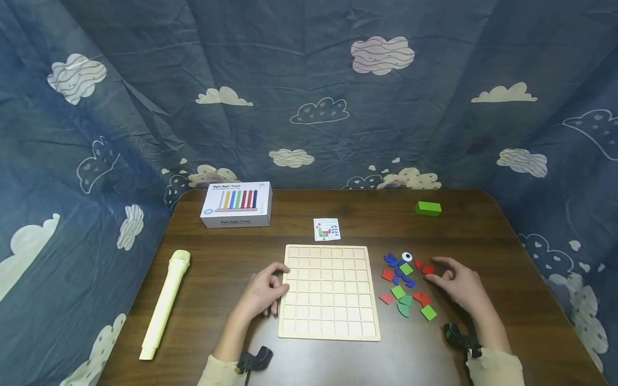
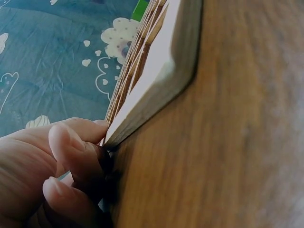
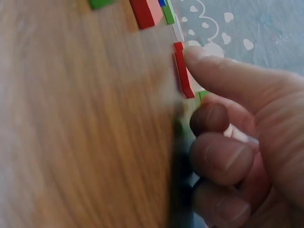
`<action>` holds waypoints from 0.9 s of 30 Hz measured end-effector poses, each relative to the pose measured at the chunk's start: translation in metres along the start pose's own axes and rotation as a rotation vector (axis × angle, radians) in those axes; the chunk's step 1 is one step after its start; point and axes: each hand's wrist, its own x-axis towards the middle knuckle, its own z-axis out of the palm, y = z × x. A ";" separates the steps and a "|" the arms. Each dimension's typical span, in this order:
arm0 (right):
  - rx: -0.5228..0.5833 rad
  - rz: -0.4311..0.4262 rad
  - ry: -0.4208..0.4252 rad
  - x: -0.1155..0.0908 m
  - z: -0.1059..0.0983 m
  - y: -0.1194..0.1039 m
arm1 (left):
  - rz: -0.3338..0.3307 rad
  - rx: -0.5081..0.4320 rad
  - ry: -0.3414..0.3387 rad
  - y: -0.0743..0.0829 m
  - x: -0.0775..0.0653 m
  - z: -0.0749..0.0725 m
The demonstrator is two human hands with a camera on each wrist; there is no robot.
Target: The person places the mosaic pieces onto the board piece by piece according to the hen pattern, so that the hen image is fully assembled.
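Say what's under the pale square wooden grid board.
The grid board appears to lie on the brown wooden table, which shows around it. The tabletop directly beneath is covered by the board, so anything there can't be seen.

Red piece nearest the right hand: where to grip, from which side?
Likely pinch the red piece by its near and far edges, coming from the right: it lies flat, a red triangle sits close on its left, and the right hand is at its right.
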 end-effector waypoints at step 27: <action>0.190 -0.171 0.127 -0.019 -0.007 -0.095 | -0.009 -0.025 -0.077 0.004 -0.001 -0.009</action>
